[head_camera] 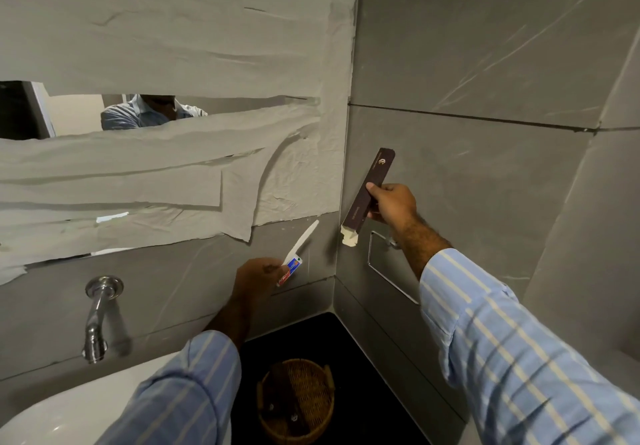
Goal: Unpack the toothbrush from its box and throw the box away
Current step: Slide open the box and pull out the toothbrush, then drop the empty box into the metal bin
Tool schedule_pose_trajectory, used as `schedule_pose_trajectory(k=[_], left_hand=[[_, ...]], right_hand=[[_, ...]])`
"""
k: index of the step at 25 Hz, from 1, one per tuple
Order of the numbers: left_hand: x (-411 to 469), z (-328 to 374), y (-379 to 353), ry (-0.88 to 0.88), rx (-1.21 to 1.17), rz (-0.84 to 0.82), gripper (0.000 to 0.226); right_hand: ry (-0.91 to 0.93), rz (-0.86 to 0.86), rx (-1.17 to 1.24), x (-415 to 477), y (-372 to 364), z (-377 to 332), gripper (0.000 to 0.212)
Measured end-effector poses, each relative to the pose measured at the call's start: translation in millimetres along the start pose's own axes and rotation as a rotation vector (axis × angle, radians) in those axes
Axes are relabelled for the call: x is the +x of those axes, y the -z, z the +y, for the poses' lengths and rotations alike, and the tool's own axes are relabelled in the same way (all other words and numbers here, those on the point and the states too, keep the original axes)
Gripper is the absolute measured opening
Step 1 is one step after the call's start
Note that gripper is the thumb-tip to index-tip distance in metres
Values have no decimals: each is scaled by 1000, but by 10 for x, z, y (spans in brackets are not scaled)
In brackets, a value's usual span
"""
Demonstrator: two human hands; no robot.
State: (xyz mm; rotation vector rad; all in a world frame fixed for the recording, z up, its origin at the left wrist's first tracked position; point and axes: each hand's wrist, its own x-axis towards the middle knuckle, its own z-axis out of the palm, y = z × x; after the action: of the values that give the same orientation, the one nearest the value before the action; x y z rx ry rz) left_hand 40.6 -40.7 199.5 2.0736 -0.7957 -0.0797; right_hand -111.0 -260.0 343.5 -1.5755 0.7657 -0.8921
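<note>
My right hand (393, 203) grips a long dark brown toothbrush box (372, 188), held upright and tilted against the grey wall, with its pale open flap at the lower end. Lower and to the left, my left hand (258, 276) holds a white toothbrush (302, 240) together with a small red and blue toothpaste tube (290, 271). The toothbrush points up and to the right, clear of the box. The two hands are apart.
A round wicker basket (296, 372) stands on the dark counter (349, 340) below the hands. A chrome tap (98, 316) juts from the wall over a white basin (69, 406). The mirror (69, 115) is mostly papered over. A chrome holder (381, 271) hangs on the right wall.
</note>
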Motion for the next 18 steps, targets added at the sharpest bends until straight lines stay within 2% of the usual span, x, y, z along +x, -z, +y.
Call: schedule_pose_trajectory(k=[4, 9, 12, 15, 18], left_hand=[[-125, 26, -214, 245, -391, -61, 10], [-462, -119, -637, 470, -592, -174, 11], [-696, -333, -945, 558, -551, -262, 14], [-954, -500, -1236, 598, -459, -320, 8], [-1251, -606, -1558, 632, -435, -407, 12]], right_hand=[[-185, -108, -32, -265, 27, 472, 26], [-408, -187, -48, -644, 121, 1280, 17], [-543, -209, -3, -906, 179, 1806, 18], [-672, -215, -11, -1179, 298, 2249, 24], [-777, -218, -62, -1448, 481, 2637, 27]])
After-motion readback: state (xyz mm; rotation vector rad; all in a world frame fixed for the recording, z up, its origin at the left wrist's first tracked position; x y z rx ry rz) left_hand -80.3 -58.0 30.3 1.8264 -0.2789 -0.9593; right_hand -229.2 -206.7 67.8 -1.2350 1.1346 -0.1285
